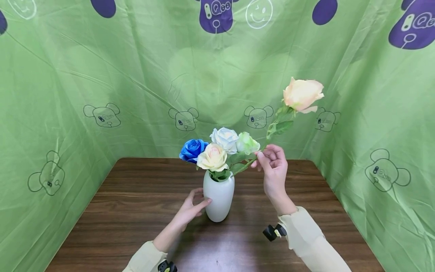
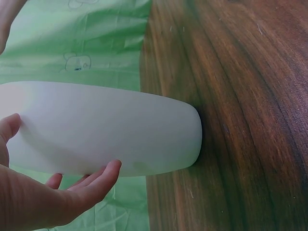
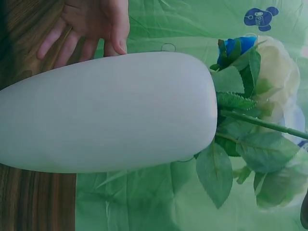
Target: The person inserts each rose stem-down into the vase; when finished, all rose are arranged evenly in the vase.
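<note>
A white vase [image 1: 219, 198] stands upright on the table, holding a blue rose [image 1: 193, 150], a cream rose [image 1: 213, 157], a pale blue-white rose [image 1: 225, 139] and a green-white rose [image 1: 247, 143]. With fingers fairly straight, my left hand [image 1: 190, 207] touches the vase's left side. In the left wrist view its fingertips [image 2: 111, 168] rest along the white wall. My right hand [image 1: 274, 170] pinches the green stem of a large peach rose [image 1: 302, 94], which leans up to the right. Its stem's lower end reaches the vase mouth; how deep it goes is hidden.
The dark wooden table [image 1: 136, 196] carries the vase near its middle. Green cloth [image 1: 142, 75] printed with bear heads hangs behind and at both sides. Leaves [image 3: 216, 173] spread around the vase's mouth. A black wrist device [image 1: 273, 232] hangs at the right sleeve.
</note>
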`<state>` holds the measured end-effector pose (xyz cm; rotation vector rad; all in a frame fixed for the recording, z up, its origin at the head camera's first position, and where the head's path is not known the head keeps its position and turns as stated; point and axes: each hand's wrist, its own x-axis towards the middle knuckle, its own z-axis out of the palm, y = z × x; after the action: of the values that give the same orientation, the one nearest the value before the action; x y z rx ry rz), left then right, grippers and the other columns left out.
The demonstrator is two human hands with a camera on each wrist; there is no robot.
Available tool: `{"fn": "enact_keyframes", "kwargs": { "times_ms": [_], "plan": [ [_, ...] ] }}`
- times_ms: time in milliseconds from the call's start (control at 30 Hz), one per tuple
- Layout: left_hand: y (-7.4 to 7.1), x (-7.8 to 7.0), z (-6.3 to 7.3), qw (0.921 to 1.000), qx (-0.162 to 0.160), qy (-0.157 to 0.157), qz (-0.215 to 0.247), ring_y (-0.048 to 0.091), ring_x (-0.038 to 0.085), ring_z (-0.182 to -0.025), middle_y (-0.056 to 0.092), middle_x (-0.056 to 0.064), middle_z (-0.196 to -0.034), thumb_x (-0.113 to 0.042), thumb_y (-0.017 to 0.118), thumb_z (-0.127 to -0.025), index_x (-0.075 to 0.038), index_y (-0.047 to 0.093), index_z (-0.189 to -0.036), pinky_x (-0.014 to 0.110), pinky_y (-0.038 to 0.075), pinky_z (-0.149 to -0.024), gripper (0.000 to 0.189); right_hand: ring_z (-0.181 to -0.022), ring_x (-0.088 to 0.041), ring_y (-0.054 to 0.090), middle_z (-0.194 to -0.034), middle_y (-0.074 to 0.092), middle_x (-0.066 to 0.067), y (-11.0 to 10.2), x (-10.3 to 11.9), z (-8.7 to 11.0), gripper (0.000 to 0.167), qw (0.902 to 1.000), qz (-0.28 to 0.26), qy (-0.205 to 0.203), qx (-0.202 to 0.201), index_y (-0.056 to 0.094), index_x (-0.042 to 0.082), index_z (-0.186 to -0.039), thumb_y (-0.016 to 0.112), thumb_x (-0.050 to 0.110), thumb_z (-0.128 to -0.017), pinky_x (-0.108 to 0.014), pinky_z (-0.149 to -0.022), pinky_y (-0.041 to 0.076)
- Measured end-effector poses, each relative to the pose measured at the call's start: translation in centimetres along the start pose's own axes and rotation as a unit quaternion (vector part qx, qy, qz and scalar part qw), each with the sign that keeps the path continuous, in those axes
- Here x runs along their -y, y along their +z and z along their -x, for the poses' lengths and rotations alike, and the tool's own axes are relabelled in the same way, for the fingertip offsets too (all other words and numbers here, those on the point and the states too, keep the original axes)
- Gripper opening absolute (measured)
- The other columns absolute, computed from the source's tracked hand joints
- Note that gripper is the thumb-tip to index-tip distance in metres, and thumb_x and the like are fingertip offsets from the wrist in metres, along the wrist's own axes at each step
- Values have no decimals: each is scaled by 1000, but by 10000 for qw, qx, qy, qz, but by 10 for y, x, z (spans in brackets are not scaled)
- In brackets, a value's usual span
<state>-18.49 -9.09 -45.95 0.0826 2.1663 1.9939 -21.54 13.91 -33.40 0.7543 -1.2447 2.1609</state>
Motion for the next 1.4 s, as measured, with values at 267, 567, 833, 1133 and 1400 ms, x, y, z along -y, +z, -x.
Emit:
{"fn": "enact_keyframes", "kwargs": {
  "times_ms": [267,567,833,1133,1400],
  "plan": [
    [-1,0,-1,10000,5,-6,-9,45,34,-106,38,22,-126,-35,63,-81,-6,33,-128,51,41,-78,63,-51,-21,55,-79,61,-14,14,-13,6,20,9914,1186,402,380,48,-1,-99,54,-9,-82,-22,-44,41],
    [-1,0,1,10000,65,45,-7,44,34,-108,36,22,-127,-33,62,-82,-5,32,-130,51,41,-77,63,-50,-14,48,-74,60,-15,29,-24,32,19,9544,2827,651,710,52,-4,-95,60,-7,-79,-23,-44,38],
    [0,1,0,10000,34,35,-39,45,33,-106,38,22,-126,-34,63,-81,-6,33,-128,51,41,-77,62,-56,-18,52,-73,63,-11,37,-18,40,18,9125,3978,357,882,54,-3,-93,61,-7,-77,-29,-48,42],
    [-1,3,-1,10000,48,49,-38,45,33,-105,38,21,-126,-34,63,-82,-5,33,-128,49,42,-76,62,-51,-17,46,-67,57,-8,39,-5,20,9,9106,4063,-469,589,58,-5,-89,58,-7,-80,-24,-45,38],
    [-2,3,-2,10000,54,35,-41,45,33,-106,37,22,-127,-34,62,-82,-4,33,-128,48,42,-76,63,-45,-11,33,-51,42,-6,55,7,-10,13,9302,3622,-332,494,64,-6,-91,63,-2,-79,-21,-42,27]
  ]
}}
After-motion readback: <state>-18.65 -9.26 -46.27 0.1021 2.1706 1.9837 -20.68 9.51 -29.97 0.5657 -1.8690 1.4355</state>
